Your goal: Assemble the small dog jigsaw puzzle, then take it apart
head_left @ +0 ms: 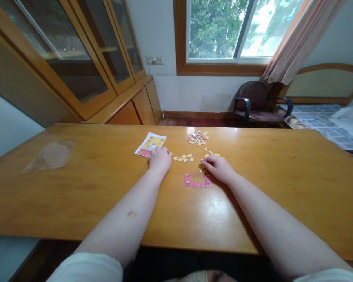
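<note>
Daylight from the window (241, 31) ahead puts soft glare on my table (217, 207), and the edges look stretched.

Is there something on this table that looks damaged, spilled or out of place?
Nothing looks damaged or spilled. The loose puzzle pieces lie in small groups, and the pink puzzle border is only partly joined. The one stray thing is a clear plastic bag lying flat far to the left on the table.
</note>
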Demonstrator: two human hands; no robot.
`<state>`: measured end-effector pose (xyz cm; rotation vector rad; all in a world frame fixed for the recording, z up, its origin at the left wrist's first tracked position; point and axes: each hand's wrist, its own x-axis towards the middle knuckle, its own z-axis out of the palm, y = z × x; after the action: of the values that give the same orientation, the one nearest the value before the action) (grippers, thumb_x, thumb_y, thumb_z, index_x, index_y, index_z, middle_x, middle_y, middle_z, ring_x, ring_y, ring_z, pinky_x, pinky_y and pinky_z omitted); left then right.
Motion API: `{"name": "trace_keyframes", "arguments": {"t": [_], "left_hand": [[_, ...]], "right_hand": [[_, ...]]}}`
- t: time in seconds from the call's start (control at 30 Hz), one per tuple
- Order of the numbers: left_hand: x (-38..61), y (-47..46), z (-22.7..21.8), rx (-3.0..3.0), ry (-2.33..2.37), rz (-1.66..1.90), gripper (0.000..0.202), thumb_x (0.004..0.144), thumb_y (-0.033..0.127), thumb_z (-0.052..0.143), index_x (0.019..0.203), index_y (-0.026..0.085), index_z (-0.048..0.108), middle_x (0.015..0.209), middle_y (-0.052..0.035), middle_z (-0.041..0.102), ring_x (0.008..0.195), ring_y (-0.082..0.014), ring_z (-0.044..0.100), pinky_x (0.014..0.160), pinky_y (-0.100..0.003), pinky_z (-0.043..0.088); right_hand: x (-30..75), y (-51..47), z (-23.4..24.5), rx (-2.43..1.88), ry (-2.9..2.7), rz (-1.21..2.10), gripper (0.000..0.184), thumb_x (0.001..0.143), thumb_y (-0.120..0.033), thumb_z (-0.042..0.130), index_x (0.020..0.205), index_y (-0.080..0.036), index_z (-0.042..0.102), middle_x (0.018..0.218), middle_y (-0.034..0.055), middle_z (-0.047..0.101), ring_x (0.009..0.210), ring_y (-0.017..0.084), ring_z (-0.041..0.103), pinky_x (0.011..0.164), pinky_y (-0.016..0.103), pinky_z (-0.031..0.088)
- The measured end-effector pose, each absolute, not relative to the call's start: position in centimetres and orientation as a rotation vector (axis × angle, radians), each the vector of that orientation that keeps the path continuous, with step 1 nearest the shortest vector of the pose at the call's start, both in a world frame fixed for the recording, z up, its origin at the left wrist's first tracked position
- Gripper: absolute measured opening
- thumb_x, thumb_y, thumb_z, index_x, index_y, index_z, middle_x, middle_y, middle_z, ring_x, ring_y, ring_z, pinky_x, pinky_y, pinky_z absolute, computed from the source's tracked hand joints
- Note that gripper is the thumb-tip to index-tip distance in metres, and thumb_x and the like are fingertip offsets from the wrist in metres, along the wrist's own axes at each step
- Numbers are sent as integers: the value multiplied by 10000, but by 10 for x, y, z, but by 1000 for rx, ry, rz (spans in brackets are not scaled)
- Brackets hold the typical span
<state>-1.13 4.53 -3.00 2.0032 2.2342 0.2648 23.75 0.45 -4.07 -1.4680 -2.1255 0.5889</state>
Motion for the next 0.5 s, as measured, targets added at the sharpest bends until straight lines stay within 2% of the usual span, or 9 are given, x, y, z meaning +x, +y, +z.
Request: {"name": "trace_keyframes", "arguments": {"t": [0.2,0.33,0.43,0.5], "left_hand": [[-12,48,-33,2003,2229,343,203,848,294,588,974,162,675,1133,-163,640,1148,-339,537,960,-444,437],[-11,48,-32,2010,2038,544,111,848,230,573,909,188,655,955,-98,700,992,-275,623,890,-402,482],[-3,42,-30,1875,1779,805,121,825,185,588,929,186,650,919,-62,715,880,-201,658,833,-324,509],[6,37,-30,1753,1584,919,143,812,167,594,941,177,654,916,-58,719,867,-181,667,826,-304,513]], "right_hand": [[238,5,-42,-1468,-2113,595,218,902,-292,533,810,-196,705,788,42,695,751,169,595,703,271,423],[238,5,-43,-1462,-2111,584,217,903,-290,533,814,-196,707,801,45,702,752,170,600,705,276,429],[237,5,-43,-1444,-2098,554,192,893,-282,551,829,-198,711,827,53,712,764,175,608,727,287,441],[235,4,-44,-1420,-2086,511,161,876,-283,578,852,-199,714,835,57,714,763,177,608,749,298,450]]}}
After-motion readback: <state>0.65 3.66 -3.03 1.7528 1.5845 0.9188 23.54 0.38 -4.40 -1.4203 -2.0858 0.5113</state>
